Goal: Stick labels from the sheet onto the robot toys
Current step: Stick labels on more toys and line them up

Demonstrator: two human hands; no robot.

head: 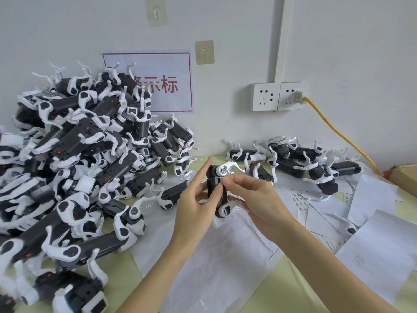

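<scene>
Black plastic body: we hold one black-and-white plastic robot dog toy (217, 192) up between both hands, above the white backing paper (216, 263) spread on the pale yellow-green table (300, 290).
Left hand: our left hand (194, 199) cradles the toy from the left, thumb curled onto its dark flank, index finger pointing straight up and free of it.
Right hand: our right hand (252, 195) pinches at the toy's upper side, fingertips (226, 182) bunched where a small printed label (222, 180) seems to sit; the fingers are closed tight, and we cannot tell whether they still grip the label or only press it.
Step in hand: we judge that the label is being laid and rubbed onto this toy's body.
Next move: it calls for a firm smoothing press so the edges seat, then setting this toy aside and taking another.
Unlabelled stock: we guess that the big heap of black-and-white robot toys (79, 154) at the left against the white wall (225, 30) is waiting.
Done pile: the smaller row of robot toys (293, 161) behind our hands is likely finished.
Label sheets: white printed label sheets (300, 201) lie just right of our right hand, near but apart from it.
</scene>
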